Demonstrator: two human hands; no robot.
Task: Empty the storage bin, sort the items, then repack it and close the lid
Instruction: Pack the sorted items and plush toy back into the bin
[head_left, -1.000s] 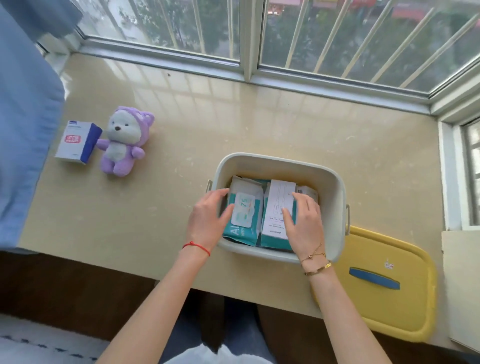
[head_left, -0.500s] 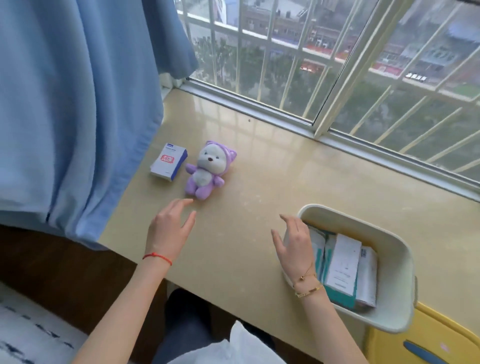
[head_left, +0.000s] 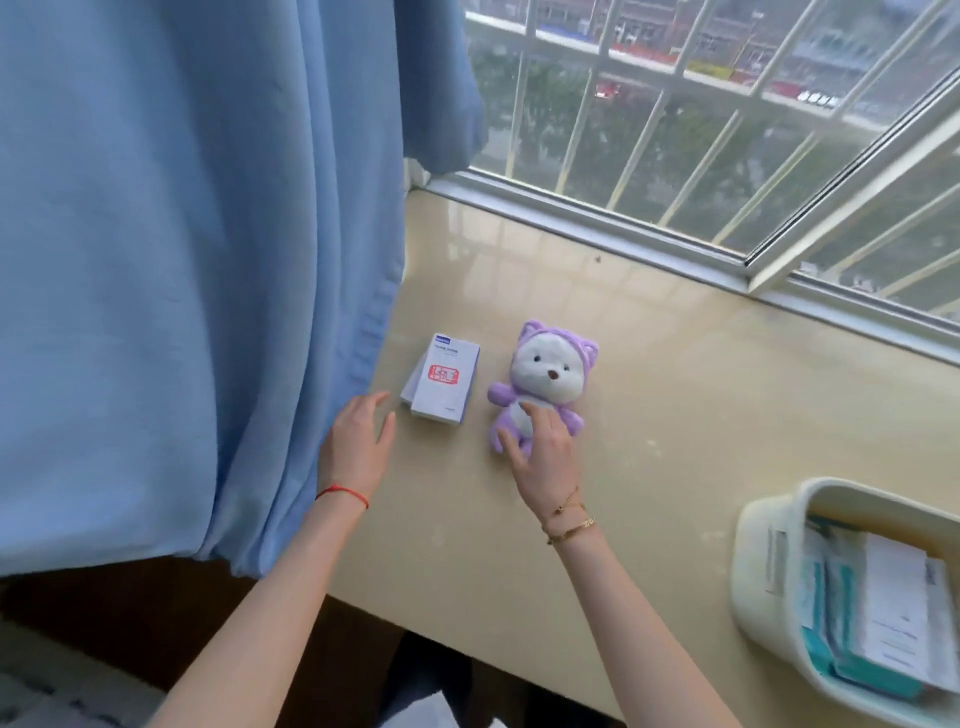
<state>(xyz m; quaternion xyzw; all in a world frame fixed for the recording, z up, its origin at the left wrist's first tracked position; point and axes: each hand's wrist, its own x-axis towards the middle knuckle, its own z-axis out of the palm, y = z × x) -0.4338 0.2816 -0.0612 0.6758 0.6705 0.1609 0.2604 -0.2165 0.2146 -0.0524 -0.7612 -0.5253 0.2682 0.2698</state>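
A purple and white plush toy (head_left: 545, 376) lies on the beige sill, with a white and blue box (head_left: 444, 387) just to its left. My right hand (head_left: 543, 454) is open over the toy's lower body, its fingertips touching it. My left hand (head_left: 358, 441) is open with spread fingers, a little left of the box and apart from it. The cream storage bin (head_left: 763, 561) stands at the right edge, holding teal and white wipe packs (head_left: 878, 613).
A blue curtain (head_left: 197, 260) hangs at the left, its hem close to my left hand and the box. The barred window (head_left: 701, 130) runs along the far side of the sill (head_left: 675, 441). The sill's front edge is below my wrists.
Both hands left the bin and moved left across the sill. My right hand now touches the plush toy and my left is beside the box. The view swung left.
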